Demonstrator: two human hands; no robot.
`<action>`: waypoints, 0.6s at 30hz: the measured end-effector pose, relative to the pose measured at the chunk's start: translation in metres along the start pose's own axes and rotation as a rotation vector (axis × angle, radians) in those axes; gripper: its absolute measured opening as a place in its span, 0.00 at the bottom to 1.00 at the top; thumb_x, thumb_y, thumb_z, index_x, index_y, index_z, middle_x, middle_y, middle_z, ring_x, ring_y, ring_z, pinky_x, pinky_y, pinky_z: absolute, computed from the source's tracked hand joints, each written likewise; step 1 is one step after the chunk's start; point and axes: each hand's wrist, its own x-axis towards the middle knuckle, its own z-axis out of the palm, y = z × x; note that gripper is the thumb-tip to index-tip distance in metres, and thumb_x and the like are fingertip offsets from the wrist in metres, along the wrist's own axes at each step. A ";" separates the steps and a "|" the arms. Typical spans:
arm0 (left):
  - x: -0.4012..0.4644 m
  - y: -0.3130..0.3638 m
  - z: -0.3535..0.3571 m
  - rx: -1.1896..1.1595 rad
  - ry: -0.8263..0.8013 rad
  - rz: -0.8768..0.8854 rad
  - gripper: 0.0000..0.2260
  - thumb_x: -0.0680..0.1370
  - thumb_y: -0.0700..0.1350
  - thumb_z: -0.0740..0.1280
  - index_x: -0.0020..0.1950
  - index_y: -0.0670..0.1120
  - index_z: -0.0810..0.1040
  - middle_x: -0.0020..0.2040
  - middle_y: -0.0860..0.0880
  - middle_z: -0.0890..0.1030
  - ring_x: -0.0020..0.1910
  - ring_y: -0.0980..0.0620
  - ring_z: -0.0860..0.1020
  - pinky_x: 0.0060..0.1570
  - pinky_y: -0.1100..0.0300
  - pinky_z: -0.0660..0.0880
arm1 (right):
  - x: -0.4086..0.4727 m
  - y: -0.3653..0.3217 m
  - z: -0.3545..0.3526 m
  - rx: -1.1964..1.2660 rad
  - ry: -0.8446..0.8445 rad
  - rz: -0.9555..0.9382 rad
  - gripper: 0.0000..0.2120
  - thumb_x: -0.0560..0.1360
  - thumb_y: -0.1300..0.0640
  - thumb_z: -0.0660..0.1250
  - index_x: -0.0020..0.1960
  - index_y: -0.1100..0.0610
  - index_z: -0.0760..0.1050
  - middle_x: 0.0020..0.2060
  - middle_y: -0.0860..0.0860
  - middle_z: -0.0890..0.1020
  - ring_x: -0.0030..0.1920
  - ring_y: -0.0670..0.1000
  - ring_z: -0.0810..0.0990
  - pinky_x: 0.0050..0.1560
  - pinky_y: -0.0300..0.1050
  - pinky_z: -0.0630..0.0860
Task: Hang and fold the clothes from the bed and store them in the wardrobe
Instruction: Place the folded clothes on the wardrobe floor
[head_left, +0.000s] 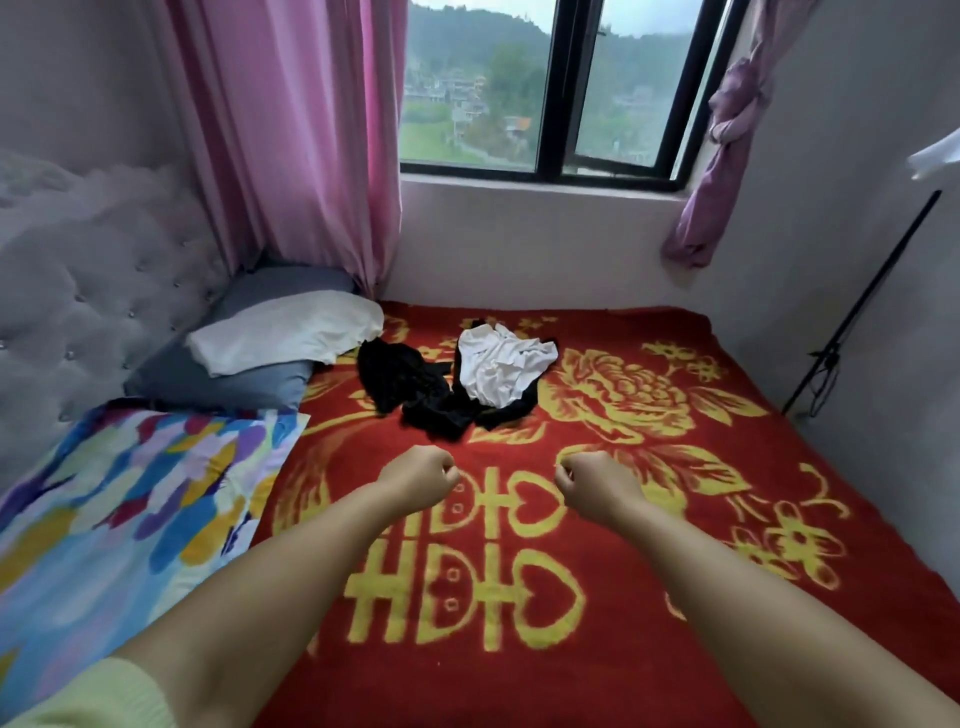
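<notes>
Item: clothes pile, white garment (498, 366) atop black garments (415, 389), mid-bed on the red blanket (675, 597), beyond reach. Your left hand (418, 480) and right hand (597, 480): fisted, holding nothing. Lean in; lift the white piece alone.

Crumpled black clothes (415, 389) and white garment (498, 366) (touching, heaped) mid-bed (675, 597).
</notes>
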 end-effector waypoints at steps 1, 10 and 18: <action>0.013 -0.005 -0.005 0.000 -0.009 -0.006 0.14 0.79 0.47 0.59 0.45 0.39 0.79 0.43 0.43 0.82 0.41 0.45 0.80 0.38 0.52 0.75 | 0.013 0.001 0.003 -0.015 -0.005 0.011 0.19 0.80 0.53 0.55 0.31 0.55 0.62 0.28 0.49 0.68 0.26 0.49 0.63 0.26 0.42 0.57; 0.097 -0.079 -0.016 -0.039 -0.054 -0.119 0.13 0.78 0.46 0.59 0.45 0.40 0.79 0.43 0.44 0.83 0.42 0.45 0.81 0.35 0.55 0.70 | 0.142 -0.021 0.046 -0.038 -0.189 0.008 0.17 0.80 0.53 0.54 0.33 0.56 0.64 0.29 0.50 0.71 0.28 0.51 0.66 0.27 0.41 0.60; 0.168 -0.156 -0.008 0.043 -0.102 -0.263 0.11 0.78 0.50 0.59 0.49 0.49 0.81 0.45 0.52 0.82 0.43 0.51 0.79 0.40 0.57 0.74 | 0.266 -0.036 0.131 -0.094 -0.362 -0.082 0.17 0.79 0.55 0.53 0.33 0.58 0.67 0.28 0.48 0.71 0.31 0.52 0.70 0.29 0.41 0.65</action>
